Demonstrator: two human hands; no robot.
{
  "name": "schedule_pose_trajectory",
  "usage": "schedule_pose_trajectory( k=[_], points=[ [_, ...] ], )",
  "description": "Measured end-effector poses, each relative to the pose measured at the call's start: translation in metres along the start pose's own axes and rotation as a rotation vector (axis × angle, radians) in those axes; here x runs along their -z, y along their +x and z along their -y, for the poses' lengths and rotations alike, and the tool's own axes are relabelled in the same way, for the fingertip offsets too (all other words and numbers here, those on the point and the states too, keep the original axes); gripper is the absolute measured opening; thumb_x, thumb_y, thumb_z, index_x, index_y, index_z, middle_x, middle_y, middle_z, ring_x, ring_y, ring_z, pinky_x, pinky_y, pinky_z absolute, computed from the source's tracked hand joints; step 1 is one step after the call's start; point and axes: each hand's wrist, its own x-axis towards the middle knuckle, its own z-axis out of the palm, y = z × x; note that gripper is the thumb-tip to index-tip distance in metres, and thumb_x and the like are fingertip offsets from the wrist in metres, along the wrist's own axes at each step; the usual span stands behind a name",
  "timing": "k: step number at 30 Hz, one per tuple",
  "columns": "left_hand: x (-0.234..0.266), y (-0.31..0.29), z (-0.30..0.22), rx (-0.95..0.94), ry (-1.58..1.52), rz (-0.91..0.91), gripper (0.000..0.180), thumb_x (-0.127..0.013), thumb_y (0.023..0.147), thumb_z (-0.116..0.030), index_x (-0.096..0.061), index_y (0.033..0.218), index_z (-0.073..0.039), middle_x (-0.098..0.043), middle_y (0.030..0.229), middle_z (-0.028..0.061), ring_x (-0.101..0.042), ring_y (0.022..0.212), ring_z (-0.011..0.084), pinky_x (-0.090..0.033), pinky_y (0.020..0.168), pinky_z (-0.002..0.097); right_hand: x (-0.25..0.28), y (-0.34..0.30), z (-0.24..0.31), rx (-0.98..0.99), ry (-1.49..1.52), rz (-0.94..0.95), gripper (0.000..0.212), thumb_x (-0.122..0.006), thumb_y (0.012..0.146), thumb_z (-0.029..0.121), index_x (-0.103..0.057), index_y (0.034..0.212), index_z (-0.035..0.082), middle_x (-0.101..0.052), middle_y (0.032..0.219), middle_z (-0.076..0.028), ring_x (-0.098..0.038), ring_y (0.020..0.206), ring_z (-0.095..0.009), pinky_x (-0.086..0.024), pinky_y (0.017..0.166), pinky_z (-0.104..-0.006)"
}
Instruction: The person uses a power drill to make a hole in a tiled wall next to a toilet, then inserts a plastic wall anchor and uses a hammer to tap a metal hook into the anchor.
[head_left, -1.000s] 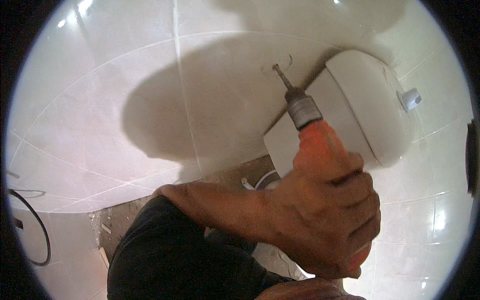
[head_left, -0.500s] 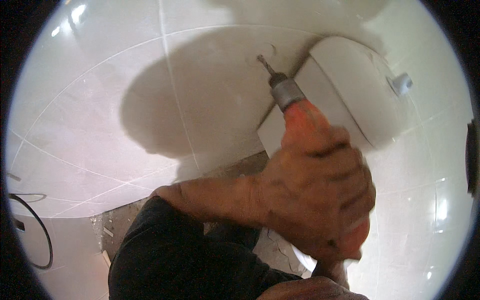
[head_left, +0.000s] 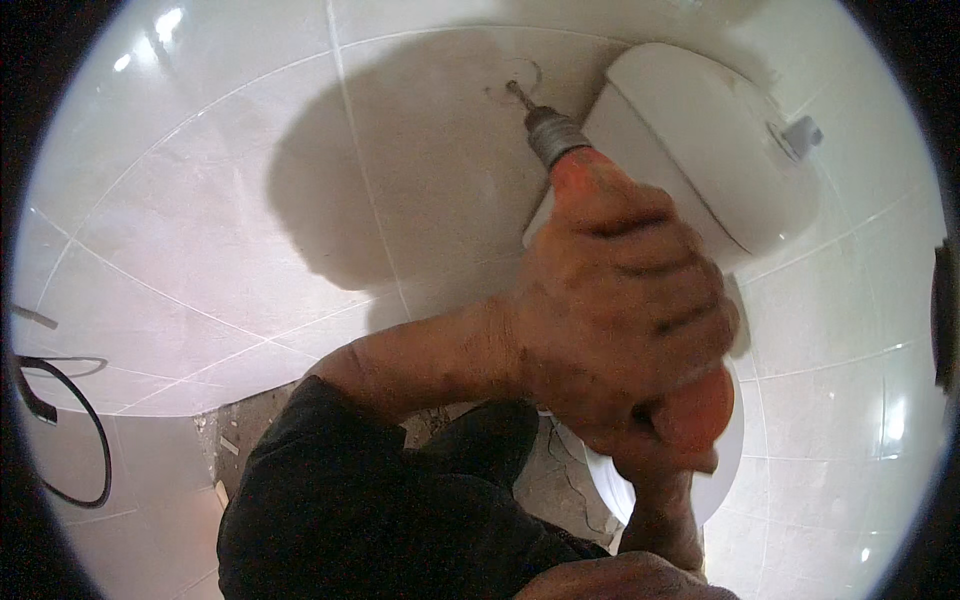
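An orange power drill (head_left: 592,172) with a grey metal collar is held up against the pale tiled wall. Its bit (head_left: 521,97) meets the wall at a drawn curved mark (head_left: 538,72); I cannot tell how deep the tip sits. My left hand (head_left: 625,285) reaches across from the left in a dark sleeve, fingers wrapped over the drill's body. From below, my right forearm leads up to my right hand (head_left: 645,465) at the drill's rear end. Its fingers are mostly hidden behind the left hand and the drill.
A white toilet cistern (head_left: 720,150) with a grey fitting (head_left: 800,136) stands right beside the drill. Below is a white toilet rim (head_left: 735,420). A black hose (head_left: 105,455) curves at the far left. Debris lies on the rough floor (head_left: 235,420), with a thin wire (head_left: 575,485) nearby.
The drill and both hands have moved up and slightly left, and less of the bit shows. The whole view has shifted too, with the cistern higher and more toilet rim visible.
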Motion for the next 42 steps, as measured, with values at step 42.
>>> schedule_pose_trajectory(
  k=[42],
  points=[
    [-0.004, 0.014, -0.017, -0.092, -0.015, -0.031, 0.066, -0.074, 0.062, -0.072, -0.066, 0.083, -0.010, -0.065, 0.080, 0.0042, -0.065, 0.077, 0.0251, -0.046, 0.083, 0.0439, 0.032, -0.032, 0.016, 0.004, -0.194, 0.061, 0.078, -0.080, 0.078, 0.017, -0.035, 0.140, -0.002, -0.059, 0.127, -0.015, -0.061, 0.116, -0.029, -0.050, 0.098, -0.0461]
  ],
)
